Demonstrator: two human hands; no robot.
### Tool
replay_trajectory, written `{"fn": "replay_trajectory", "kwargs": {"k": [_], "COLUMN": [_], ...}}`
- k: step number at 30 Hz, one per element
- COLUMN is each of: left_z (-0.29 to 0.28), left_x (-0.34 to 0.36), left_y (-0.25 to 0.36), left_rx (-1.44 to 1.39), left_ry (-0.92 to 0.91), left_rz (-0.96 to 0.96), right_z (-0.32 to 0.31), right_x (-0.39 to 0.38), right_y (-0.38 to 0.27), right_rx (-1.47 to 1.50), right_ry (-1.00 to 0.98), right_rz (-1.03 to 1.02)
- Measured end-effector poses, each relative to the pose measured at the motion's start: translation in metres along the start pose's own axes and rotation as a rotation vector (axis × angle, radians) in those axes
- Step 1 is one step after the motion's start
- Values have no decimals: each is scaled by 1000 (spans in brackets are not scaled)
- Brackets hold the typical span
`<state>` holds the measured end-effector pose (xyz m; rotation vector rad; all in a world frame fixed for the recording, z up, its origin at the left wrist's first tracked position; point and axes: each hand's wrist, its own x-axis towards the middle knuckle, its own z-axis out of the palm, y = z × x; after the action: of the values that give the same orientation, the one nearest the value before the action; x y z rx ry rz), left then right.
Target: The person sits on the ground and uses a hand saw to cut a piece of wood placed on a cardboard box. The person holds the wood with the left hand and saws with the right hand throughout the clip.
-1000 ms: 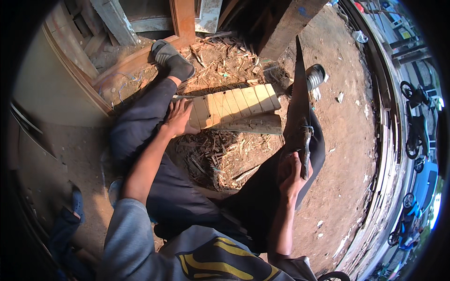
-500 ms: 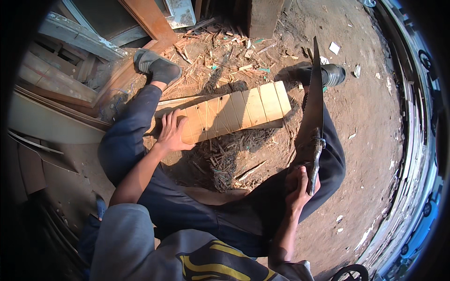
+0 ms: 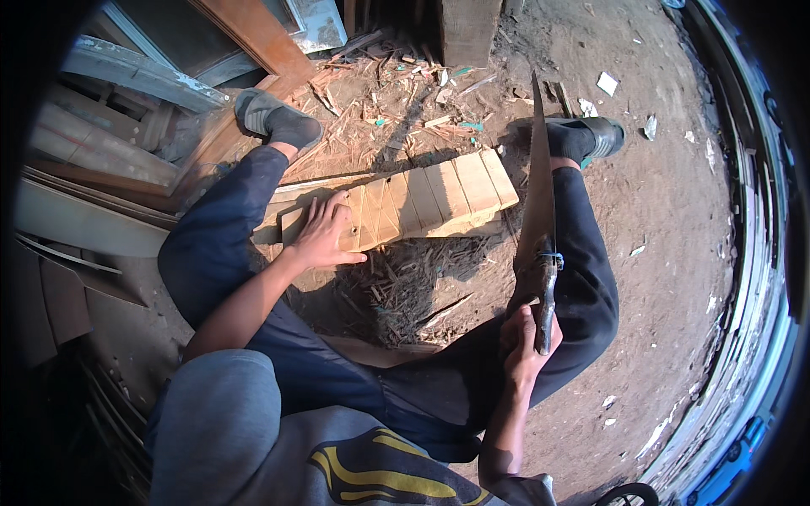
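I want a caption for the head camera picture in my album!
Left hand spread on a lined wooden board, right hand gripping a saw.

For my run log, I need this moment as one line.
left hand: spread on lined wooden board | right hand: gripping handsaw | blade: right of board, apart from it

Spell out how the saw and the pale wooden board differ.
The saw has a dark, tapering blade; the board is pale and blunt-ended. The saw is gripped upraised in the right hand; the board lies under the left hand. Both are longer than wide.
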<state>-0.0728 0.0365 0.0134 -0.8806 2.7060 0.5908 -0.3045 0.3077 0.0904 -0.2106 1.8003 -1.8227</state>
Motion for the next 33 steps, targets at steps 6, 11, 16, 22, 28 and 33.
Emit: {"fn": "replay_trajectory", "kwargs": {"k": [6, 11, 16, 22, 28, 33], "left_z": [34, 68, 68, 67, 71, 53], "left_x": [-18, -17, -27, -27, -12, -13], "left_y": [24, 12, 15, 8, 4, 12], "left_rx": [70, 334, 312, 277, 1, -21], "left_ry": [165, 268, 362, 398, 353, 209], "left_rz": [-126, -154, -163, -157, -222, -298], "right_z": [-3, 21, 38, 73, 86, 88], "right_x": [-6, -18, -61, -116, -151, -165], "right_y": [9, -20, -51, -29, -27, -30], "right_rx": [-30, 50, 76, 77, 51, -3], "right_ry": [-13, -9, 71, 71, -62, -87], "right_rz": [-47, -150, -159, -237, -138, -35]}}
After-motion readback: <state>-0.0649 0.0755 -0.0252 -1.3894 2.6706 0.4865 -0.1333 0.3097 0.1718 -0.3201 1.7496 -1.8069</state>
